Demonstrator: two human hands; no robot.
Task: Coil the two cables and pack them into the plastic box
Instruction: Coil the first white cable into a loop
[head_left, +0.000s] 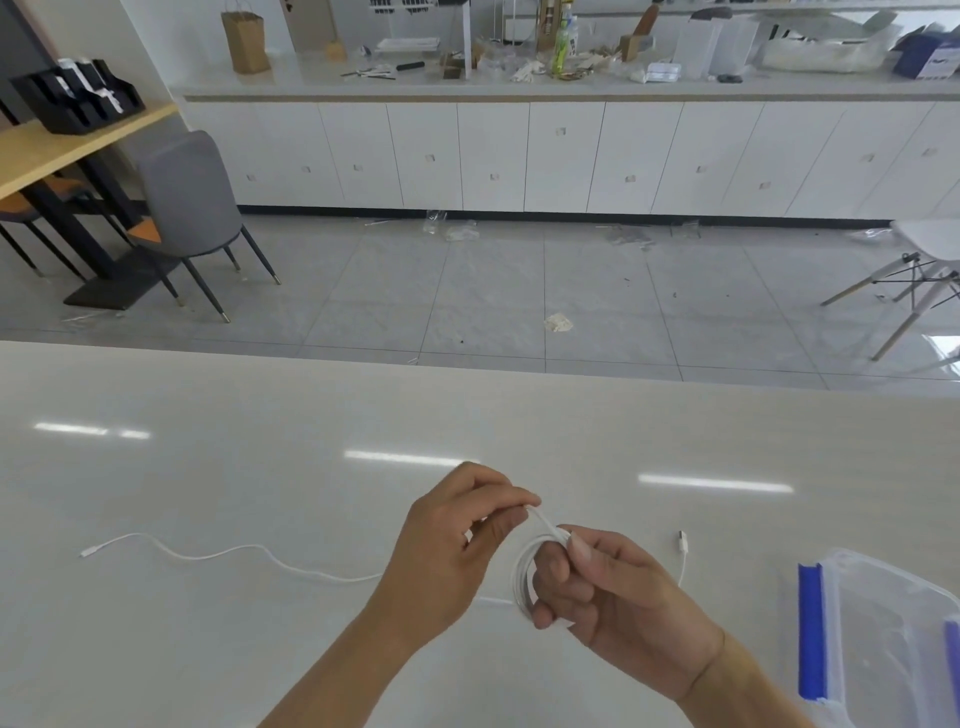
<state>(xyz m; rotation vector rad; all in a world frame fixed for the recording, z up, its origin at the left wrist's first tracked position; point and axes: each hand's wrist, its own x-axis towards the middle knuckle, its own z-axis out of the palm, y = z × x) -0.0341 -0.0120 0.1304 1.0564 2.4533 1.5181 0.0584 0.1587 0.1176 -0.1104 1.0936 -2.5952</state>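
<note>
A white cable is wound into a small coil (524, 577) held above the white table (208, 467). My right hand (618, 597) grips the coil with its fingers through the loops. My left hand (457, 545) pinches the coil's free end at the top. A second white cable (234, 553) lies loose on the table, running from its plug at the left toward my left wrist. Another plug end (683, 545) rests on the table just right of my right hand. The clear plastic box (883, 623) with blue latches sits at the right edge.
Beyond the table's far edge are a tiled floor, a grey chair (192, 208) and a white chair (924, 270). White cabinets with a cluttered counter (519, 78) line the back wall.
</note>
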